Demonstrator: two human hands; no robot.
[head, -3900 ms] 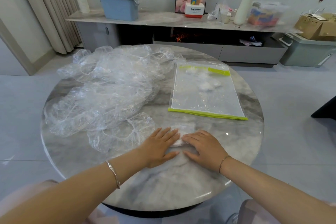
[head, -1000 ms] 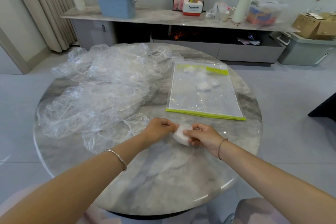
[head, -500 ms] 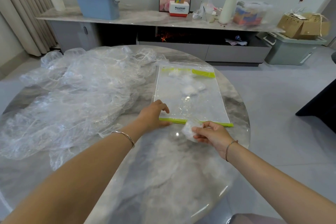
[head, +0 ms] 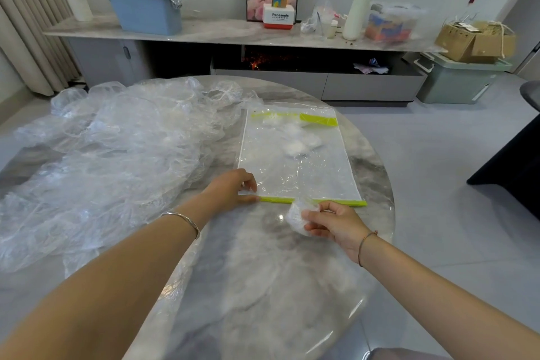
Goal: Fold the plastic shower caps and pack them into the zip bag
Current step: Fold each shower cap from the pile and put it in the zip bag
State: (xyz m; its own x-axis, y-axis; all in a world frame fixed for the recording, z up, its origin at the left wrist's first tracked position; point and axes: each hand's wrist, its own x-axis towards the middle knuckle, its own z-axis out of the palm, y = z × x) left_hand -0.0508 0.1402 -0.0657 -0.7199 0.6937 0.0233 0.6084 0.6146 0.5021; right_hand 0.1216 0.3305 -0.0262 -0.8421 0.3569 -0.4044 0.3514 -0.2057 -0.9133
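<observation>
Right hand point(head: 336, 223) pinches the folded cap point(head: 296, 215) touching the zip bag point(head: 301, 172) edge that left hand point(head: 230, 188) pinches.

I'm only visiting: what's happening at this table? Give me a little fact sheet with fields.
Left hand: pinches the near left corner of the zip bag
Right hand: holds a folded cap just short of the bag's near green edge
In the bag: a few folded caps, toward its far end
Loose caps: a big crumpled pile left of the bag
Table: round, marble-look top
</observation>
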